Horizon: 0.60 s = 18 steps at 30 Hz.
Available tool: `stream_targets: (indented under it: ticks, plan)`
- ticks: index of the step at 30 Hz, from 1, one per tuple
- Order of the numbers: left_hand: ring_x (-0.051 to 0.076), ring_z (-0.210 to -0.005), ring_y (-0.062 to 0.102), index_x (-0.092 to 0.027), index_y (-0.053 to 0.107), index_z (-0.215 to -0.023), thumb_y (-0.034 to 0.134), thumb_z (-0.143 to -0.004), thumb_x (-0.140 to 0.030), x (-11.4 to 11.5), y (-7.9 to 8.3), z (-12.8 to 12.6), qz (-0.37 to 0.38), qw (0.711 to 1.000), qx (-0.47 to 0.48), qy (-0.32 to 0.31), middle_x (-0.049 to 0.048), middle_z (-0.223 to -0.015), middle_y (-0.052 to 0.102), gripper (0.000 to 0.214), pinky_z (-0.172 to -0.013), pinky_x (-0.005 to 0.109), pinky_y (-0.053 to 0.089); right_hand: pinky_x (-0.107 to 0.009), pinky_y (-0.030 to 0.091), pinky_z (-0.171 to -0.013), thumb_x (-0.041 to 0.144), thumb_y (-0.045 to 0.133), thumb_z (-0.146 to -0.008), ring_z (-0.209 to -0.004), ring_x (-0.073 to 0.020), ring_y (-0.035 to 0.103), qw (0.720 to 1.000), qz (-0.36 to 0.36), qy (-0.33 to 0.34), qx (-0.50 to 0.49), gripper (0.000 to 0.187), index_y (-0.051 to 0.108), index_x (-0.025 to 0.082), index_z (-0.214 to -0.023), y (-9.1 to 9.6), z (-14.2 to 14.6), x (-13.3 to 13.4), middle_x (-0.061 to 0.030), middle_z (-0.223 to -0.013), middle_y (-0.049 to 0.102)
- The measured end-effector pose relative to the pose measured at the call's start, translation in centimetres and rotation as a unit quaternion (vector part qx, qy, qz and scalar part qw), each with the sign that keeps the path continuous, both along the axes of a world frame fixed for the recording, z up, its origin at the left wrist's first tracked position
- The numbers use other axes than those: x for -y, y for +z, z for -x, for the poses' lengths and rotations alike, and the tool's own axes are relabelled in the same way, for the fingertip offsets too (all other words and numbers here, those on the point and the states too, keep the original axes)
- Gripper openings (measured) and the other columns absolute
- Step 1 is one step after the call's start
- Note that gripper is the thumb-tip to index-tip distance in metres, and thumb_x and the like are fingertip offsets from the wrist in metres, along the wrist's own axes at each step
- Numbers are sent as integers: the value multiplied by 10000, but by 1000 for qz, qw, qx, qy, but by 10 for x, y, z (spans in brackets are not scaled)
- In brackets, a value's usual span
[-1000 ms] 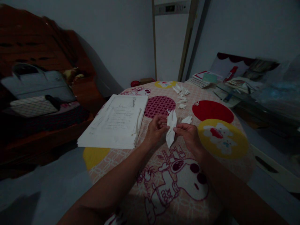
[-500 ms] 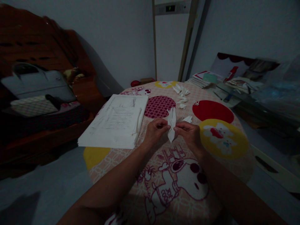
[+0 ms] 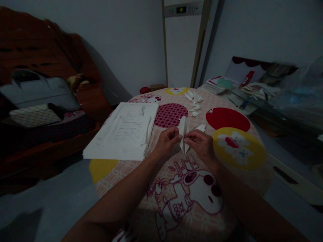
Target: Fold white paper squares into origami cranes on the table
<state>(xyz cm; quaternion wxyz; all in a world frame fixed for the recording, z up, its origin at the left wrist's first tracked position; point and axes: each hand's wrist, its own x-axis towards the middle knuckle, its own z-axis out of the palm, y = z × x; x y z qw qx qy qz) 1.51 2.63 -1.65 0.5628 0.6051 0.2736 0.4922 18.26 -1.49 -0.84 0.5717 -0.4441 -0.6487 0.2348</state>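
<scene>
- Between the fingertips of left hand (image 3: 166,141) and right hand (image 3: 202,144), pinching a folded white paper (image 3: 182,129) near mid-length, one side each.
- Running lengthwise forward, crosswise to the pinch; lying about equally near both hands.
- Just beyond right hand, showing another folded paper (image 3: 201,127) on the cartoon-print tablecloth (image 3: 242,188).

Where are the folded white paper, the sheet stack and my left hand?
Folded white paper (image 3: 183,129): head view, near its middle.
Sheet stack (image 3: 126,130): head view, its top surface.
Left hand (image 3: 167,140): head view, middle of the hand.
</scene>
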Motion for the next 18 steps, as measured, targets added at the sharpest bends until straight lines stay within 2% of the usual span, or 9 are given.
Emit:
stream_targets:
  ticks: [5,12,18]
  plan:
    - [87,-598,446,-157,559,-731,819,-709,-410,4,4,-2,19,1000,4,-9,-42,-656,512,364,-579,216,340,-242,516,-585,188,781,-725,-617,-116,610,1000,14,-14,-15,76,707,196,-741,0,2,0,12,-729,676]
    - [82,-564,431,-159,536,-674,813,-704,-360,7,7,-1,22,999,-5,48,-49,-610,480,344,-558,220,330,-242,465,-538,206,806,-733,-623,-115,580,998,-25,-45,46,122,736,205,-833,3,0,3,-7,-810,680]
    - [74,-527,461,-154,564,-690,822,-670,-352,8,11,-2,52,998,-3,35,-49,-588,519,326,-530,205,348,-246,480,-540,209,809,-734,-621,-115,569,998,-26,-42,46,167,758,214,-893,5,1,4,-7,-806,673]
